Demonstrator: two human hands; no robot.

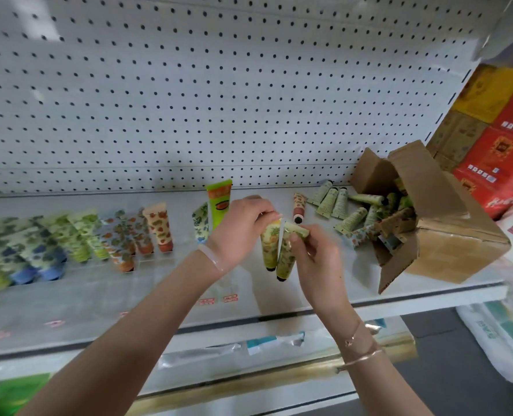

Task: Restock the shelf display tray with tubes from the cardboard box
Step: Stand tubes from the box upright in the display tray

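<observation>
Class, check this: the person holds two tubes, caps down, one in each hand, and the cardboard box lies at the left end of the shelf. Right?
Not quite. The head view shows the cardboard box at the right end of the shelf, not the left. The rest stands: left hand and right hand hold the tubes, caps down.

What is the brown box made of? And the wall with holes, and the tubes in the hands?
The box looks like cardboard: matte brown, creased flaps. The holed wall seems painted metal, smooth and whitish, but that is unsure. The two tubes pinched by the left hand and right hand look like soft printed plastic, with flat crimped ends and dark caps.
</observation>
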